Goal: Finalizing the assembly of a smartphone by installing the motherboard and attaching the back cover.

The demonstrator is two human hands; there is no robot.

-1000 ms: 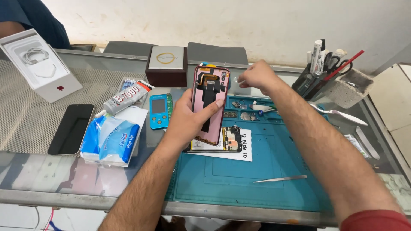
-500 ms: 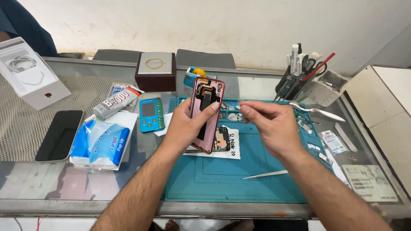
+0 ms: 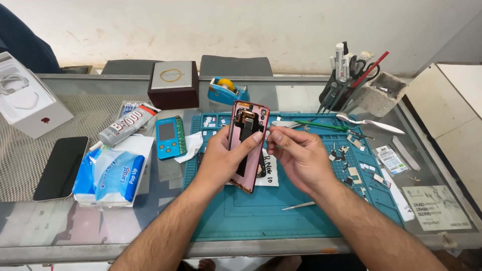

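My left hand (image 3: 221,160) grips a pink phone housing (image 3: 247,145) upright above the teal work mat (image 3: 261,211), its open inside with dark parts and a copper flex facing me. My right hand (image 3: 296,156) is right beside the housing's right edge, thumb and forefinger pinched together on something too small to make out. Under the housing lies a white paper note (image 3: 268,173) on the mat. A pair of metal tweezers (image 3: 298,205) rests on the mat just below my right hand.
A black phone (image 3: 61,167), a blue wipes pack (image 3: 108,175), a glue tube (image 3: 125,125) and a small blue device (image 3: 169,136) lie left. A brown box (image 3: 171,85), tape dispenser (image 3: 227,91), tool holder (image 3: 346,83), spoon-like spudger (image 3: 370,122) and small parts sit behind and right.
My right hand came back from the far side of the mat to the housing's right edge with its fingers pinched. The left hand kept holding the housing upright.
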